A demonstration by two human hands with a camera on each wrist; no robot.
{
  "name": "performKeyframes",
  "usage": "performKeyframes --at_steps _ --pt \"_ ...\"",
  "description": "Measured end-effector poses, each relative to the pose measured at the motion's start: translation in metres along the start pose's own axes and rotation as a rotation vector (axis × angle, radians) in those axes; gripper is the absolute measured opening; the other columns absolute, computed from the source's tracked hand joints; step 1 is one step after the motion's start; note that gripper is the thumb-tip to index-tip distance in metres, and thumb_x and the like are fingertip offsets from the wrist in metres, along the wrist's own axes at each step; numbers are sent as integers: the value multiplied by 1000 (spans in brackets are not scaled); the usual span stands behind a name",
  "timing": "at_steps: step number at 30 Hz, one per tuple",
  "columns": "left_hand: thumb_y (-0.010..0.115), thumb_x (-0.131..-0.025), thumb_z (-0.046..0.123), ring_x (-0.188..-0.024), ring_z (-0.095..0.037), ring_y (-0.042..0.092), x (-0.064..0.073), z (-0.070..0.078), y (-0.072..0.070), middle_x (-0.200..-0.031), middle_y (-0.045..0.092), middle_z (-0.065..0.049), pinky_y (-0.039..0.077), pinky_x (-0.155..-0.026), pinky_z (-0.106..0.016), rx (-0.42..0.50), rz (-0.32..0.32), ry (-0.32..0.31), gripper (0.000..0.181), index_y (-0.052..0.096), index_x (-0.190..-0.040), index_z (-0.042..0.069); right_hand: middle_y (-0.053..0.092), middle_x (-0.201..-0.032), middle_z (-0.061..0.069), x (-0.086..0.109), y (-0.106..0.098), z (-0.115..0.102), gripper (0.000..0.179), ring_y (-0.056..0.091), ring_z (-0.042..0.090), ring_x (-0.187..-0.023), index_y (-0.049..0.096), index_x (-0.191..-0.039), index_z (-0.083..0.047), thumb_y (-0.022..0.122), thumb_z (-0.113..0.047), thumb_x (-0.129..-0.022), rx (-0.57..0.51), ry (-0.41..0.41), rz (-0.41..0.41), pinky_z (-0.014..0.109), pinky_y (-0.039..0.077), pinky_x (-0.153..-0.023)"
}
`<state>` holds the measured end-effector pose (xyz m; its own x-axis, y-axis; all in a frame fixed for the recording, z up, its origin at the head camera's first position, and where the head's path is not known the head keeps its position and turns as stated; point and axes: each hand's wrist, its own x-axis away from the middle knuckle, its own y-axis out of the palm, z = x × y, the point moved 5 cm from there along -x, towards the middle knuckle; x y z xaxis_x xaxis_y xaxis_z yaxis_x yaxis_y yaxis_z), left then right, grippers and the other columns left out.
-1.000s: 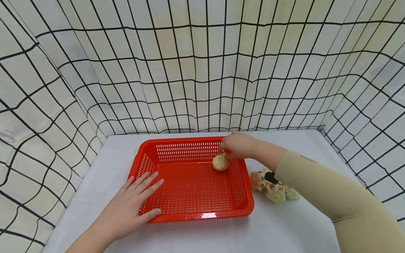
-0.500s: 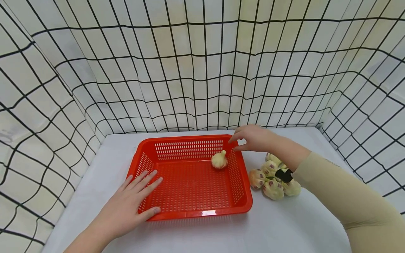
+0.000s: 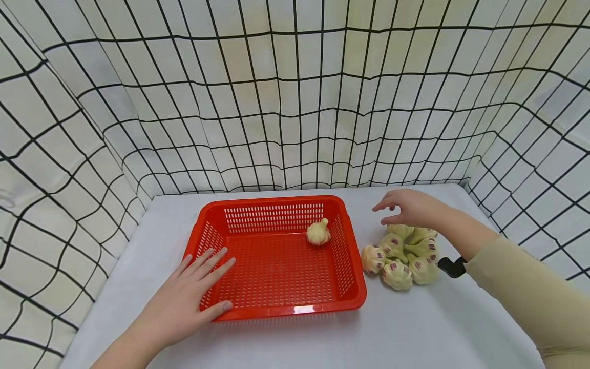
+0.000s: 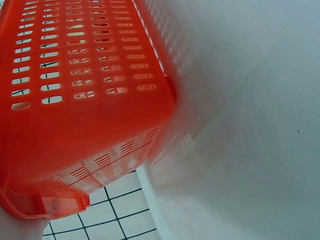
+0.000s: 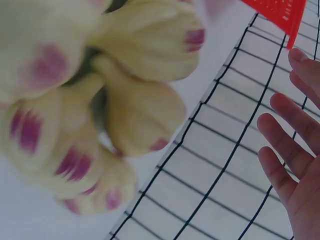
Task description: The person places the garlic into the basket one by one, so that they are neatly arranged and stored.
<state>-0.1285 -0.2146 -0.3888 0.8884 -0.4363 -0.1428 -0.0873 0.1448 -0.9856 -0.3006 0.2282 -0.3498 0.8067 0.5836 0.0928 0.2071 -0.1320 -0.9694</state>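
Observation:
A red plastic basket (image 3: 286, 310) with slotted walls stands on the white table. Inside it, near the right back corner, sits one garlic bulb (image 3: 318, 232). My left hand (image 3: 182, 302) rests at the basket's left front corner, fingers spread over the rim. To the basket's right lies a cluster of garlic bulbs (image 3: 397, 275), pale with purple patches. Behind and just above that cluster hovers my right hand (image 3: 410, 207), holding nothing, its fingers loosely bent. The right wrist view shows the garlic cluster (image 5: 150, 40) close up, with my right hand's fingers (image 5: 282, 127) apart from it.
White sheeting behind a black wire grid (image 3: 299, 92) encloses the table on the back and both sides. Bare white tabletop (image 3: 286, 348) shows in front of the basket. A black wrist strap (image 3: 452, 267) shows by my right sleeve.
My right hand has let go of the garlic bulb inside the basket and moved right, over the rim, to above the cluster. The left hand stays at the basket's corner.

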Motion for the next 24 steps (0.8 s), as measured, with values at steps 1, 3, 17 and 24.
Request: performKeyframes --at_steps 1,3,17,24 --pt "61 -88 64 -148 -30 25 0 0 0 -162 28 2 -1 -122 -40 -1 -3 -2 78 40 -153 26 67 -113 -5 4 1 5 33 62 23 -103 73 -119 -25 77 -31 -87 -3 13 -2 42 54 -84" --pt "61 -88 64 -148 -29 24 0 -1 0 -162 27 3 -1 -122 -39 -4 -12 -8 78 40 -153 26 67 -114 -3 10 2 13 33 62 23 -102 73 -119 -24 77 -30 -87 -6 30 -3 43 54 -85" --pt "62 -88 62 -147 -30 27 0 1 -1 -160 31 1 7 -122 -46 15 13 2 76 42 -152 26 65 -123 10 17 21 47 39 62 30 -103 71 -124 -17 77 -30 -88 0 121 -129 47 53 -85" --pt "62 -89 62 -147 -30 26 1 3 -4 -161 30 2 8 -122 -47 11 16 8 76 42 -153 26 66 -118 9 9 32 50 37 60 35 -113 72 -121 -18 79 -29 -86 22 140 -196 56 48 -96"
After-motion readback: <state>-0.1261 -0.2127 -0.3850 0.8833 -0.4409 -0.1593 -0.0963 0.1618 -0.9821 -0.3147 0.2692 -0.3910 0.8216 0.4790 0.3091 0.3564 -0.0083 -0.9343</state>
